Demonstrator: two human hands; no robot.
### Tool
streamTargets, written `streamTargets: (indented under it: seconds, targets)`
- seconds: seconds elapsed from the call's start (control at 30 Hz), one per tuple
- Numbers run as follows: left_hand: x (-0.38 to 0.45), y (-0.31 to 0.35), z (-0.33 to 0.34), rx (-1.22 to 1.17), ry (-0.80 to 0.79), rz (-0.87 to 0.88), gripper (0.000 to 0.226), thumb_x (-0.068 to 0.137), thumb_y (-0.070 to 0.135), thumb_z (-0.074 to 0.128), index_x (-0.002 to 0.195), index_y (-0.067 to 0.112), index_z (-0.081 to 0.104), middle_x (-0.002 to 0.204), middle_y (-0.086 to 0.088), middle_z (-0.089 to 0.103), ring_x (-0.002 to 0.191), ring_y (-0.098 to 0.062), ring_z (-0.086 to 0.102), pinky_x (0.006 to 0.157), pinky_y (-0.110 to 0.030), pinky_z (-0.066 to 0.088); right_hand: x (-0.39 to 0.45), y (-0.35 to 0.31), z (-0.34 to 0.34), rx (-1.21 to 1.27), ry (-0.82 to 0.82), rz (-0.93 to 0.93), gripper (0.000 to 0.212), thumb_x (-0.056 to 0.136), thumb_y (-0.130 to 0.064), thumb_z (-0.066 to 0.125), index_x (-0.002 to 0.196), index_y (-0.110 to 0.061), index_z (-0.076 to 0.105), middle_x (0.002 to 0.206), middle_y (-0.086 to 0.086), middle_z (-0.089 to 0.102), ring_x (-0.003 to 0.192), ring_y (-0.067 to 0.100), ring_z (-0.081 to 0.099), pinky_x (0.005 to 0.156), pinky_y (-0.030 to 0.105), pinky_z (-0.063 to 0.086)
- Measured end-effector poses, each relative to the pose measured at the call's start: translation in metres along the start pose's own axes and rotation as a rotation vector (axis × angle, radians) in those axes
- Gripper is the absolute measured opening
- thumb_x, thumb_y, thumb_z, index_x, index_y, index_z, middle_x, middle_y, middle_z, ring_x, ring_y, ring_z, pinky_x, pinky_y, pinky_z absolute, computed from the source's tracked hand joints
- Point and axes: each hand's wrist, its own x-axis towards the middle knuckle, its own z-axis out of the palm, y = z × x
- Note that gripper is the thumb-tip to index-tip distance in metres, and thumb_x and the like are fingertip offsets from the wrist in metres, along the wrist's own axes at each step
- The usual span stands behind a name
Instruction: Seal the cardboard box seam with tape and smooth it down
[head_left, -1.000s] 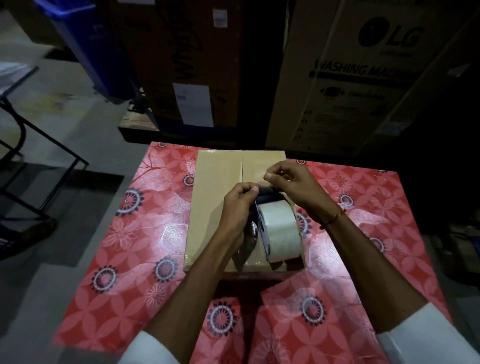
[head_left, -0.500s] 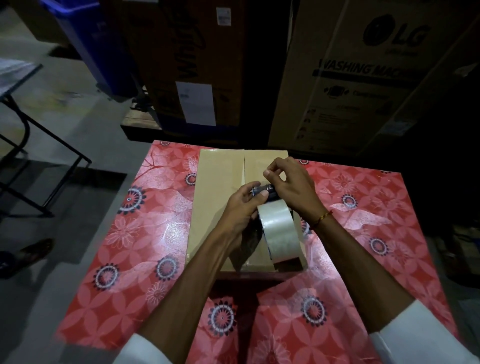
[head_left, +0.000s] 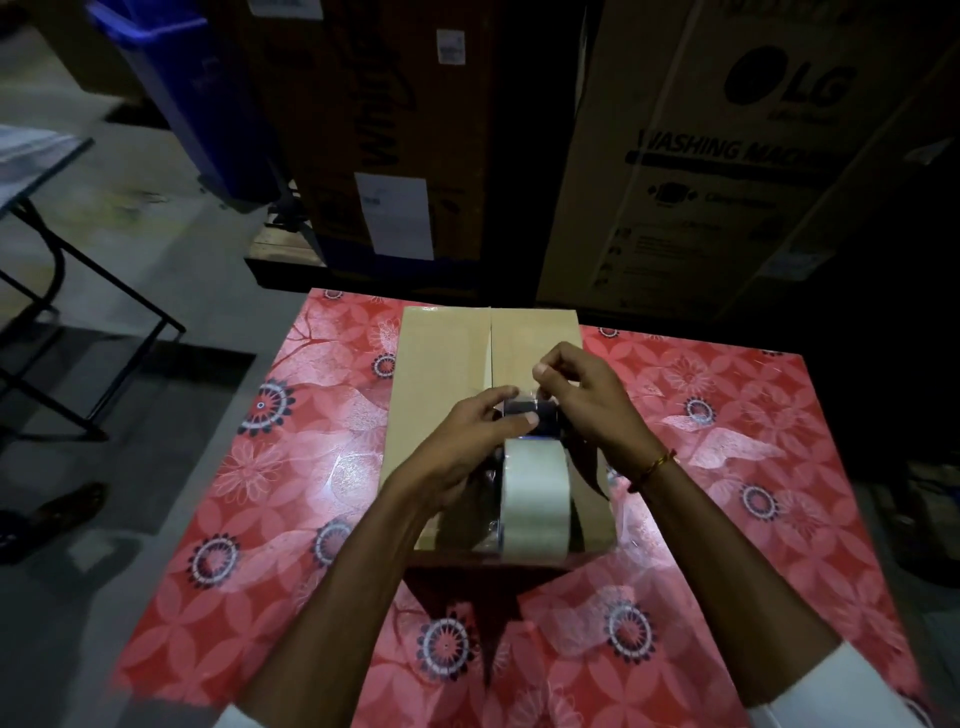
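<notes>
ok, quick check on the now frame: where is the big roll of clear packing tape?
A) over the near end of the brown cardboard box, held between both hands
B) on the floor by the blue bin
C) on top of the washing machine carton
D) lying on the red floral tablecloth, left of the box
A: the roll of clear packing tape sits over the near end of the brown cardboard box, with the left hand and right hand gripping its dispenser.

"LG" and "WASHING MACHINE" on the big carton (head_left: 727, 171) behind.

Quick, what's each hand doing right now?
Left hand: closed on the tape dispenser, over the cardboard box.
Right hand: fingertips pinched at the dispenser's front; whether it holds the tape end cannot be told.
</notes>
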Motion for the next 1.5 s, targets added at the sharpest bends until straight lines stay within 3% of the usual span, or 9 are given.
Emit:
streamTargets:
  seconds: [0.1,0.17,0.37,0.57,0.8,0.9,1.07,1.2,1.5]
  targets:
    - [0.003,0.013,-0.001,0.151,0.073,0.045,0.016,0.095,0.032,0.060,0.104,0.022,0.066,0.100,-0.001,0.069,0.089,-0.015,0.064,0.080,-0.031,0.050,-0.004,0.003,0.001,0.106,0.002,0.002,0.016,0.101,-0.020,0.055,0.093,-0.008,0.062,0.088,0.016,0.066,0.084,0.029,0.065,0.073,0.037,0.054]
    - [0.011,0.016,-0.004,0.188,0.133,0.077,0.020,0.096,0.034,0.057,0.101,0.018,0.068,0.101,-0.004,0.069,0.097,-0.018,0.063,0.085,-0.032,0.048,-0.003,0.002,-0.001,0.118,-0.014,0.020,0.018,0.102,-0.024,0.054,0.096,-0.009,0.062,0.089,0.013,0.067,0.081,0.022,0.066,0.066,0.026,0.055]
    - [0.024,0.016,-0.009,0.229,0.183,0.185,0.005,0.092,0.011,0.062,0.092,0.007,0.064,0.092,-0.015,0.067,0.078,-0.015,0.064,0.066,-0.023,0.050,0.001,0.001,-0.007,0.175,-0.070,0.175,0.027,0.103,-0.030,0.052,0.102,-0.004,0.059,0.097,0.016,0.067,0.079,0.021,0.063,0.054,0.026,0.051]
    - [0.032,0.015,-0.012,0.111,0.230,0.123,0.005,0.088,0.004,0.063,0.084,0.006,0.063,0.087,-0.015,0.068,0.071,-0.014,0.063,0.065,-0.027,0.050,0.011,-0.007,-0.025,0.239,-0.205,0.272,0.020,0.093,-0.033,0.068,0.093,-0.013,0.063,0.093,0.008,0.066,0.083,0.017,0.063,0.074,0.035,0.050]
    - [0.034,0.018,-0.011,0.135,0.240,0.088,0.003,0.087,0.002,0.062,0.088,0.005,0.063,0.093,-0.017,0.067,0.070,-0.014,0.059,0.065,-0.027,0.049,0.011,0.000,-0.052,0.241,-0.427,0.281,0.039,0.087,-0.014,0.075,0.123,-0.016,0.061,0.121,0.009,0.064,0.108,0.025,0.068,0.082,0.040,0.061]
    - [0.033,0.019,-0.012,0.143,0.236,0.089,0.002,0.088,0.004,0.062,0.088,0.006,0.062,0.092,-0.016,0.068,0.060,-0.006,0.057,0.067,-0.029,0.049,0.003,0.012,-0.052,0.342,-0.324,0.267,0.033,0.090,-0.010,0.071,0.122,-0.015,0.063,0.120,0.011,0.065,0.105,0.028,0.068,0.084,0.043,0.060]
    - [0.036,0.017,-0.012,0.131,0.227,0.090,0.002,0.087,0.007,0.064,0.087,0.006,0.062,0.094,-0.017,0.069,0.061,-0.006,0.058,0.068,-0.029,0.049,-0.001,0.014,-0.035,0.615,-0.015,0.389,0.020,0.099,-0.018,0.059,0.105,0.000,0.068,0.081,0.012,0.063,0.067,0.019,0.056,0.062,0.031,0.052]
    - [0.036,0.017,-0.014,0.115,0.213,0.087,0.003,0.087,0.006,0.065,0.088,0.005,0.062,0.094,-0.019,0.068,0.056,-0.004,0.056,0.067,-0.030,0.048,0.005,0.004,-0.032,0.748,-0.050,0.492,0.021,0.099,-0.017,0.060,0.101,0.003,0.069,0.073,0.008,0.064,0.060,0.012,0.053,0.053,0.021,0.048]
    - [0.037,0.018,-0.014,0.132,0.234,0.077,0.005,0.086,0.007,0.067,0.089,0.004,0.065,0.090,-0.015,0.068,0.079,-0.019,0.064,0.067,-0.029,0.051,0.016,-0.011,-0.030,0.582,-0.094,0.460,0.031,0.093,-0.031,0.068,0.106,-0.003,0.072,0.074,0.008,0.065,0.060,0.012,0.057,0.053,0.021,0.047]
